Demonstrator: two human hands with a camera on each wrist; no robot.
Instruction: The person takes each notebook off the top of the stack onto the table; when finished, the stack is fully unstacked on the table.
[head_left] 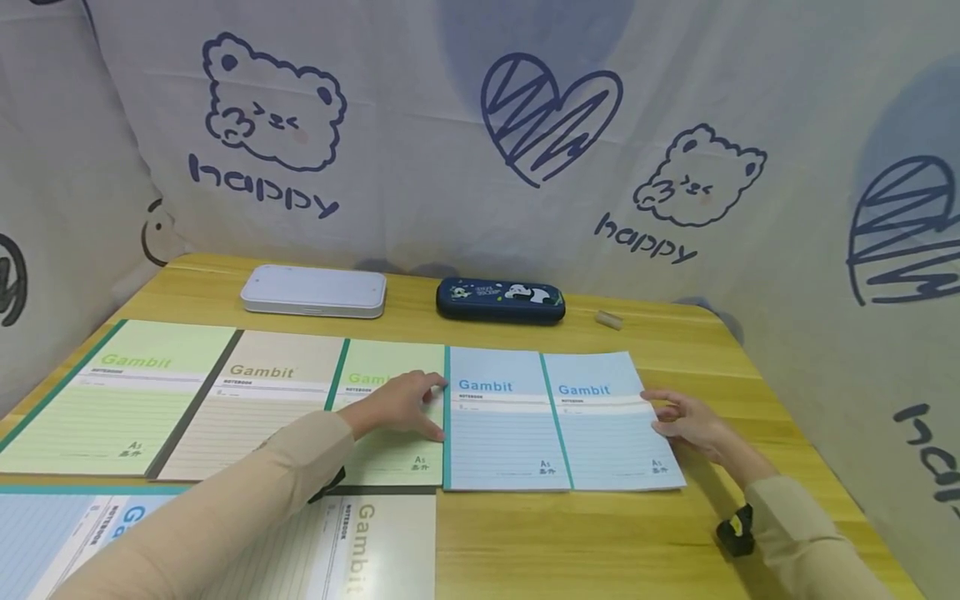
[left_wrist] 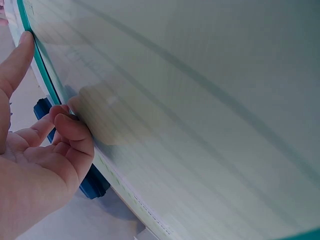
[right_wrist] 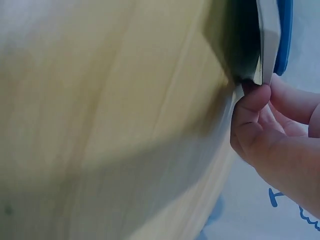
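Two blue notebooks lie side by side in the head view: the left blue notebook [head_left: 498, 450] and the right blue notebook [head_left: 611, 446], both with teal spines. My left hand [head_left: 397, 406] reaches over a green notebook [head_left: 401, 458], its thumb and a finger spread along the left blue notebook's spine. The left wrist view shows fingertips [left_wrist: 26, 37] right at a teal spine. On the other side, my right hand [head_left: 693, 425] touches the right blue notebook's outer edge with thumb and fingers. Its fingertips [right_wrist: 257, 97] meet the page edges in the right wrist view.
Further left lie a beige notebook [head_left: 255, 425] and another green notebook [head_left: 127, 408]. Nearer me are a sideways beige notebook [head_left: 397, 542] and a blue one [head_left: 45, 533], partly under my left sleeve. A white case [head_left: 315, 292], a panda pencil case [head_left: 500, 302] and a small eraser-like block [head_left: 609, 320] stand behind.
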